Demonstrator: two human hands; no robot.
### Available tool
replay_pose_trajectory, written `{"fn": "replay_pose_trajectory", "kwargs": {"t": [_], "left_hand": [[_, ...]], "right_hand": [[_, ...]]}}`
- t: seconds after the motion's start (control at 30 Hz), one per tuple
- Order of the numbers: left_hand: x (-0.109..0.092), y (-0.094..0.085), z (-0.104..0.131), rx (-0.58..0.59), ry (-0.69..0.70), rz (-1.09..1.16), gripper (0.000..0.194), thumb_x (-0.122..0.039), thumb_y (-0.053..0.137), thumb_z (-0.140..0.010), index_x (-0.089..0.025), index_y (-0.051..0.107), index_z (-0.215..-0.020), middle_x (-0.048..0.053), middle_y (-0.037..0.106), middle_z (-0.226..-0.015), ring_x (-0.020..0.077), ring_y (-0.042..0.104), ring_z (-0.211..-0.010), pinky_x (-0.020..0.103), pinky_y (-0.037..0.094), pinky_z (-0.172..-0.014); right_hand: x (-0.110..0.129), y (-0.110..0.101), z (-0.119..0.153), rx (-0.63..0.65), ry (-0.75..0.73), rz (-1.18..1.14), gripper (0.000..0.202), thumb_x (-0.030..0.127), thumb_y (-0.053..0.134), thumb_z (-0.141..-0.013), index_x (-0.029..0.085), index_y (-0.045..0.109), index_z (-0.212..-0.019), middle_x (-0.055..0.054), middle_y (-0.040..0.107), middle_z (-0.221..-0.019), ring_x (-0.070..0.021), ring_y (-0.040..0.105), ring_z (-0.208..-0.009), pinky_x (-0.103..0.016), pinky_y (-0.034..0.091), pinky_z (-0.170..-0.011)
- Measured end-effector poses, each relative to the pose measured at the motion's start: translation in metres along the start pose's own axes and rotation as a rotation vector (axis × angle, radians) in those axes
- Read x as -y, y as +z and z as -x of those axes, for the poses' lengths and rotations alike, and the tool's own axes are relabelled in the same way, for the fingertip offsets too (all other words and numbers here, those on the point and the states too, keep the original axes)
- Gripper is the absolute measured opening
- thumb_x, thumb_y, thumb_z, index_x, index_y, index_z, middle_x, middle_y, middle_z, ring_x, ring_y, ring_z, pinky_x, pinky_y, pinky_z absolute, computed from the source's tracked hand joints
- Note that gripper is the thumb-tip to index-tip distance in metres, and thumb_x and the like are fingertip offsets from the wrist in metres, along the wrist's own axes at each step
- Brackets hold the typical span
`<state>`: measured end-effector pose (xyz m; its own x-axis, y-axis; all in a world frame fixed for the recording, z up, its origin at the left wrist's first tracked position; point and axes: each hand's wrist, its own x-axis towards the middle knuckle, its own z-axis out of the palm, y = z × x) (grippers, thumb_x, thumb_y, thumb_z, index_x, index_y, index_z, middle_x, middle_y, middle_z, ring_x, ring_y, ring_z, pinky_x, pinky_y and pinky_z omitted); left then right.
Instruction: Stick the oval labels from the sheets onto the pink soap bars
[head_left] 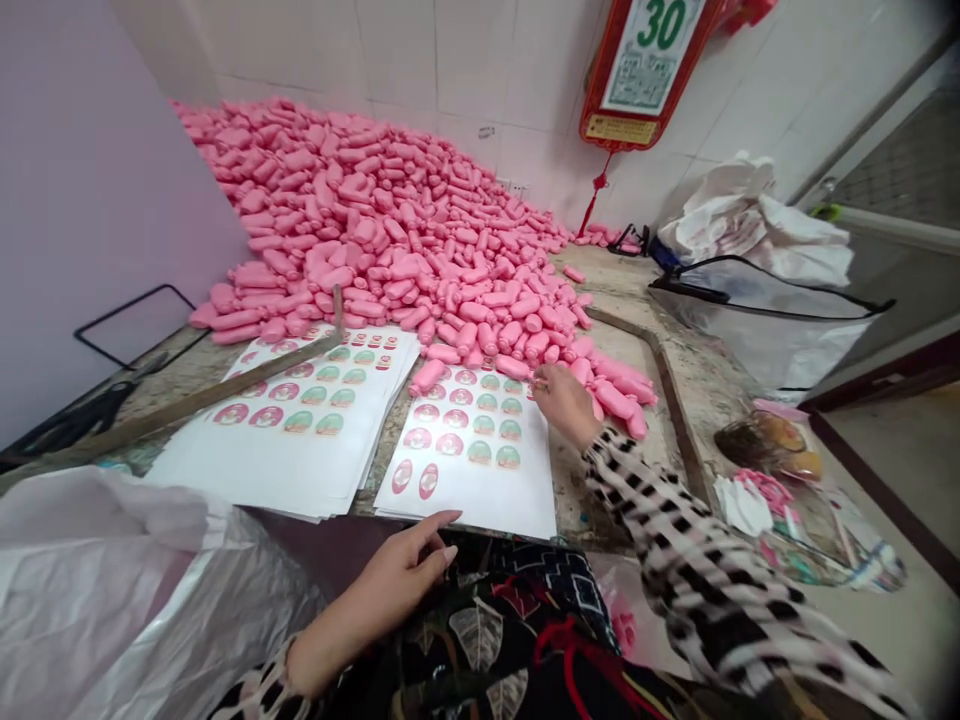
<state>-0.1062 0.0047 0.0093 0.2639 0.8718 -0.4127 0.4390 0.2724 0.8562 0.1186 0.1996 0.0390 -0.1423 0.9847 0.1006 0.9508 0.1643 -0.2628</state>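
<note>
My right hand [564,402] is at the right edge of the front sticker sheet [517,495], its fingers bent together beside a pink bottle [512,367]; what is between the fingertips is too small to tell. Near the table's front edge, my left hand [411,568] holds nothing, with its fingers apart just below the same sheet. That sheet carries rows of pink and green stickers, with two oval ones at the bottom left. Another stack of sticker sheets [247,465] lies to the left, and a large heap of small pink bottles [375,210] covers the back of the table.
A wooden strip [202,395] crosses the left stack. Another strip [671,400] bounds the right side. Scissors [79,410] lie at far left, above a white plastic bag [150,590]. At right are a clear bag [772,320] and small items in plastic [757,500].
</note>
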Motion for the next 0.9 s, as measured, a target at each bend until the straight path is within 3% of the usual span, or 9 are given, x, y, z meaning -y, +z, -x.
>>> {"fn": "replay_pose_trajectory", "kwargs": {"t": [0.1, 0.23, 0.37, 0.47, 0.57, 0.63, 0.73, 0.8, 0.9], "left_hand": [[0.002, -0.004, 0.009, -0.051, -0.026, -0.019, 0.051, -0.038, 0.044, -0.081, -0.015, 0.046, -0.126, 0.002, 0.058, -0.078, 0.0149, 0.055, -0.067, 0.026, 0.043, -0.065], [0.005, -0.009, 0.012, -0.094, -0.029, -0.045, 0.05, -0.038, 0.045, -0.081, -0.015, 0.047, -0.125, 0.002, 0.059, -0.077, 0.0148, 0.055, -0.067, 0.027, 0.044, -0.065], [-0.006, -0.017, 0.008, -0.209, 0.06, -0.046, 0.045, -0.037, 0.043, -0.083, -0.019, 0.049, -0.124, 0.003, 0.062, -0.086, 0.0154, 0.057, -0.078, 0.029, 0.045, -0.077], [-0.024, -0.02, 0.003, -0.316, 0.197, -0.096, 0.053, -0.039, 0.05, -0.08, -0.025, 0.04, -0.131, 0.006, 0.054, -0.12, 0.0186, 0.05, -0.106, 0.034, 0.037, -0.094], [-0.036, -0.013, -0.004, -0.117, 0.238, -0.076, 0.065, -0.039, 0.067, -0.066, -0.023, 0.045, -0.125, 0.007, 0.051, -0.124, 0.0233, 0.045, -0.113, 0.037, 0.032, -0.098], [-0.036, -0.007, -0.006, 0.132, 0.167, 0.094, 0.047, -0.038, 0.066, -0.067, -0.018, 0.056, -0.109, 0.005, 0.062, -0.1, 0.0203, 0.056, -0.093, 0.034, 0.042, -0.085], [-0.024, -0.002, -0.002, 0.229, 0.031, 0.354, 0.029, -0.036, 0.061, -0.072, -0.014, 0.057, -0.092, -0.002, 0.056, -0.068, 0.0125, 0.054, -0.064, 0.026, 0.044, -0.063], [-0.013, -0.003, 0.004, 0.075, 0.014, 0.353, 0.026, -0.032, 0.062, -0.071, -0.014, 0.056, -0.089, -0.004, 0.053, -0.066, 0.0104, 0.051, -0.061, 0.023, 0.042, -0.061], [0.0, -0.008, 0.015, -0.212, 0.049, 0.083, 0.018, -0.03, 0.061, -0.07, -0.015, 0.057, -0.079, -0.002, 0.055, -0.071, 0.0121, 0.052, -0.067, 0.024, 0.042, -0.065]], "right_hand": [[0.011, 0.015, -0.029, 0.025, -0.016, 0.13, 0.037, 0.029, 0.046, -0.083, 0.018, 0.047, -0.118, -0.013, 0.053, -0.115, -0.0248, 0.056, -0.094, -0.033, 0.041, -0.071], [0.01, 0.018, -0.027, 0.077, -0.086, 0.128, 0.035, 0.033, 0.049, -0.082, 0.019, 0.05, -0.114, -0.012, 0.053, -0.117, -0.0253, 0.055, -0.095, -0.034, 0.041, -0.073], [0.003, -0.005, 0.013, 0.097, -0.206, -0.095, 0.032, 0.037, 0.049, -0.082, 0.019, 0.056, -0.107, -0.008, 0.06, -0.105, -0.0217, 0.055, -0.093, -0.031, 0.041, -0.075], [0.013, -0.025, 0.059, 0.379, -0.328, -0.415, 0.025, 0.036, 0.049, -0.082, 0.02, 0.062, -0.096, -0.003, 0.064, -0.089, -0.0167, 0.057, -0.08, -0.027, 0.041, -0.071], [0.033, -0.033, 0.1, 0.677, -0.325, -0.696, 0.025, 0.037, 0.049, -0.082, 0.02, 0.064, -0.094, 0.0, 0.063, -0.082, -0.0132, 0.055, -0.072, -0.024, 0.041, -0.064], [0.047, -0.028, 0.114, 0.774, -0.294, -0.814, 0.024, 0.036, 0.05, -0.082, 0.02, 0.063, -0.095, 0.0, 0.062, -0.08, -0.0118, 0.053, -0.07, -0.023, 0.041, -0.062], [0.061, -0.008, 0.114, 0.709, -0.24, -0.872, 0.032, 0.04, 0.052, -0.081, 0.022, 0.058, -0.107, 0.0, 0.06, -0.084, -0.011, 0.052, -0.069, -0.023, 0.041, -0.062], [0.064, 0.011, 0.104, 0.56, -0.219, -0.821, 0.035, 0.043, 0.049, -0.083, 0.023, 0.055, -0.111, -0.001, 0.06, -0.091, -0.0126, 0.054, -0.076, -0.025, 0.042, -0.068], [0.068, 0.037, 0.092, 0.382, -0.231, -0.628, 0.028, 0.04, 0.042, -0.086, 0.024, 0.061, -0.099, -0.002, 0.06, -0.096, -0.0158, 0.054, -0.09, -0.028, 0.039, -0.079]]}}
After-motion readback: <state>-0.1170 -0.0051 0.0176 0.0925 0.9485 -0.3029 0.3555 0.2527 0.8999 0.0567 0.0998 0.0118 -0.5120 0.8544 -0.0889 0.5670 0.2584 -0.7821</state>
